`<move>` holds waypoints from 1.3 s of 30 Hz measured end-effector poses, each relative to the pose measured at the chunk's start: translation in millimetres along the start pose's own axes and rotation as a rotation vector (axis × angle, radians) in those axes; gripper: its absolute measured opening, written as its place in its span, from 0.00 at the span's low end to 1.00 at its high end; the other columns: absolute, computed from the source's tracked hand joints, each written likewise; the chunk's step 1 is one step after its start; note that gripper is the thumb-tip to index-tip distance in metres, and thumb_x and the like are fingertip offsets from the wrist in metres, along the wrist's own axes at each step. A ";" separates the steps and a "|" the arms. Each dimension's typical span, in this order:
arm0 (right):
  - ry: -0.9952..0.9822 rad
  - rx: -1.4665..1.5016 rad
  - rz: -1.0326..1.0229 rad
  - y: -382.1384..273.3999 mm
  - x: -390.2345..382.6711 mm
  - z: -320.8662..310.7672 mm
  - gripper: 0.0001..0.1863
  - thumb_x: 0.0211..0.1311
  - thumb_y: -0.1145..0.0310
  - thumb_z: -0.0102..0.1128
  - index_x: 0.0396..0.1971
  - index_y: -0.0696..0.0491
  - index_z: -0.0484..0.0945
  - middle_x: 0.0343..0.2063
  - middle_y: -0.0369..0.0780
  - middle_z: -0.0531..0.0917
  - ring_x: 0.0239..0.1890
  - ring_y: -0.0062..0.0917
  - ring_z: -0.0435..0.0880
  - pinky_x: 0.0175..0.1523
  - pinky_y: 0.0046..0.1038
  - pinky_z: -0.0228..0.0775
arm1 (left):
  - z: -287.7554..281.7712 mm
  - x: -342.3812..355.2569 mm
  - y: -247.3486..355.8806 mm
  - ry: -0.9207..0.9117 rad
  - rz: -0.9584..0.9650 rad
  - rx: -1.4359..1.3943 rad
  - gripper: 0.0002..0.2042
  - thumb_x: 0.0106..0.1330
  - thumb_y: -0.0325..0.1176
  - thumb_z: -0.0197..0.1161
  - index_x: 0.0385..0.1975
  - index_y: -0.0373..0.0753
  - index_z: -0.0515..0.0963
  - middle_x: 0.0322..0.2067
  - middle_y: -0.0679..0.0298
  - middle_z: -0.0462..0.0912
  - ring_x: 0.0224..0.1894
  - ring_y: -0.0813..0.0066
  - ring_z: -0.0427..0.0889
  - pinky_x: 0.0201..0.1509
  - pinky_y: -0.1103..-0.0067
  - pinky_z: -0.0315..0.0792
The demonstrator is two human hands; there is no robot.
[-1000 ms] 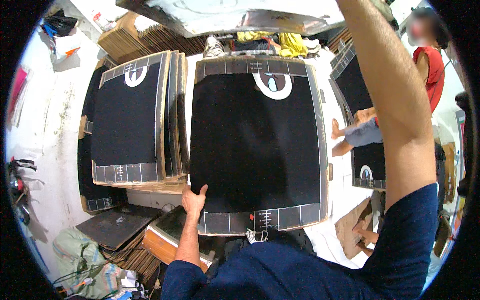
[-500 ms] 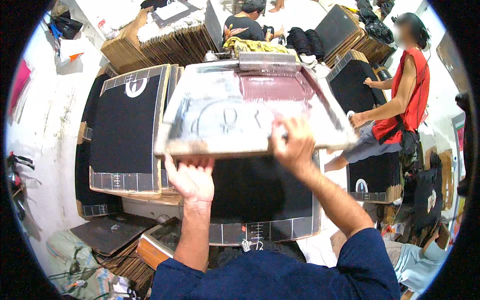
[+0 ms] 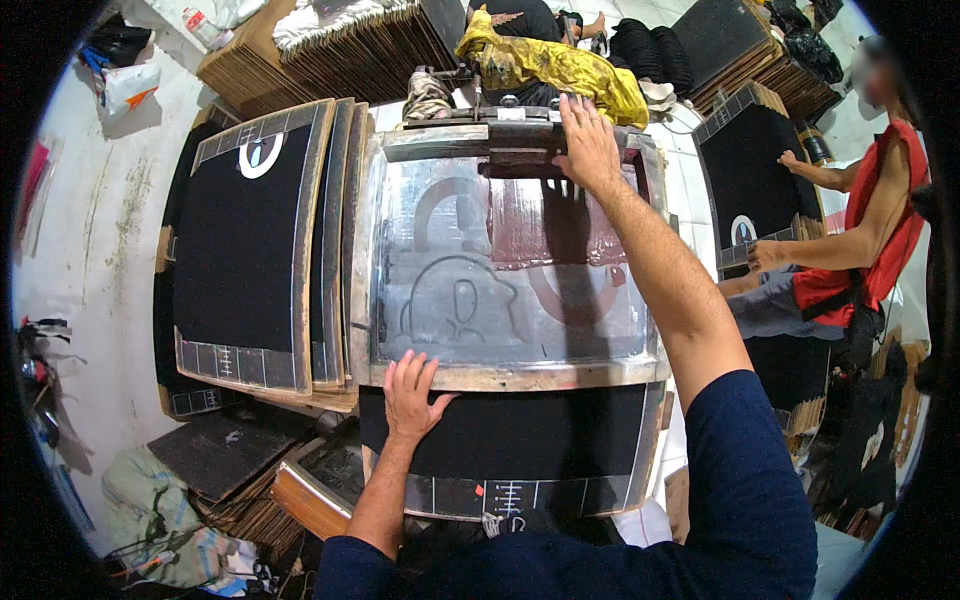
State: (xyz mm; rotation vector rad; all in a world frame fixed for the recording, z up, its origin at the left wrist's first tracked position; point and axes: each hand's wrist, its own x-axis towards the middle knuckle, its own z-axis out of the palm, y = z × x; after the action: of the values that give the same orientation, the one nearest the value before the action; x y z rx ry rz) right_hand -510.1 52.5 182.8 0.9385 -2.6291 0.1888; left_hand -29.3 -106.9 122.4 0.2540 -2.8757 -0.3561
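A screen-printing frame [image 3: 600,376] lies flat over a black fabric panel [image 3: 490,428] on a board with ruled edges. Faint curved outlines show on its grey mesh, and dark red ink [image 3: 520,225] covers the mesh's upper right part. My left hand [image 3: 408,398] rests on the near rim, left of its middle, with fingers spread. At the far end my right hand [image 3: 592,148] reaches over a squeegee [image 3: 522,142], fingers stretched out and touching or just above its right part; I cannot tell which. My right arm hides part of the frame's right side.
Boards with black fabric [image 3: 250,260] lean overlapped on the left, one with a white print. A yellow cloth [image 3: 550,65] hangs behind the frame's hinge. On the right, a person in a red sleeveless top [image 3: 885,220] stands beside another black panel. Stacked boards [image 3: 385,50] stand behind.
The raised, tilted screen frame has come down flat onto the black panel. My right hand has gone from its near rim to the squeegee; my left hand now lies on the rim's top.
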 end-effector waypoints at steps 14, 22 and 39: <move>0.126 0.048 -0.015 -10.0 -9.0 23.0 0.17 0.58 0.62 0.72 0.45 0.48 0.77 0.40 0.38 0.82 0.47 0.37 0.80 0.51 0.42 0.69 | 20.9 -10.0 -23.6 0.012 0.045 0.030 0.31 0.54 0.47 0.76 0.60 0.46 0.78 0.61 0.61 0.77 0.71 0.58 0.70 0.76 0.53 0.57; 0.015 0.038 -0.044 -38.2 -99.6 -21.1 0.11 0.56 0.72 0.65 0.40 0.48 0.78 0.38 0.38 0.81 0.45 0.37 0.82 0.49 0.43 0.69 | 19.2 -10.7 -20.9 -0.011 0.034 0.032 0.32 0.51 0.45 0.79 0.59 0.47 0.79 0.61 0.62 0.77 0.71 0.60 0.69 0.75 0.55 0.57; 0.019 0.002 0.047 -61.2 -133.6 -29.3 0.13 0.55 0.73 0.63 0.42 0.47 0.79 0.37 0.36 0.79 0.45 0.33 0.79 0.53 0.39 0.66 | 21.1 -11.9 -22.8 0.032 0.058 0.013 0.31 0.52 0.43 0.77 0.59 0.46 0.79 0.61 0.61 0.77 0.70 0.59 0.70 0.75 0.55 0.57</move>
State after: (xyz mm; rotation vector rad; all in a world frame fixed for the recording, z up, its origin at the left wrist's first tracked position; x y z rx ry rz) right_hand -366.6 90.9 162.6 0.8711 -2.6357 0.2108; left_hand -19.9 -121.8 94.1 0.1769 -2.8483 -0.3197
